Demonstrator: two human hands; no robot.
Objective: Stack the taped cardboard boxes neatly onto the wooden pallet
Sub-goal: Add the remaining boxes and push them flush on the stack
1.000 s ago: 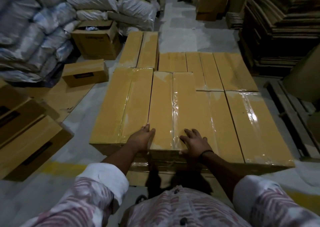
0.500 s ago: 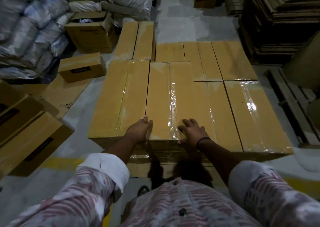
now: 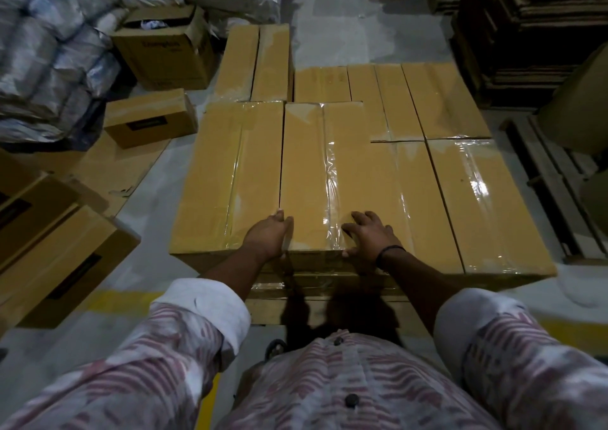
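Several long taped cardboard boxes lie side by side in a flat layer on the stack. Both hands are at the near end of the middle box (image 3: 306, 173). My left hand (image 3: 268, 235) presses against its near left corner, at the seam with the left box (image 3: 227, 179), thumb on top. My right hand (image 3: 371, 237) lies on its taped top with fingers spread and the thumb over the front edge. The right box (image 3: 487, 206) lies alongside. Below the stack's front shows a tan board, probably the wooden pallet (image 3: 263, 313).
Loose cardboard boxes sit on the floor at left (image 3: 149, 117) and near left (image 3: 56, 252). An open carton (image 3: 164, 51) and wrapped sacks (image 3: 49, 51) stand behind them. Stacked flat cardboard (image 3: 533, 28) and another pallet (image 3: 546, 179) are on the right. A yellow floor line runs under me.
Both hands stay on the middle box's near end. My head has leaned in and down, so the stack looks closer. The box's far end looks slightly nearer flush with the left box.
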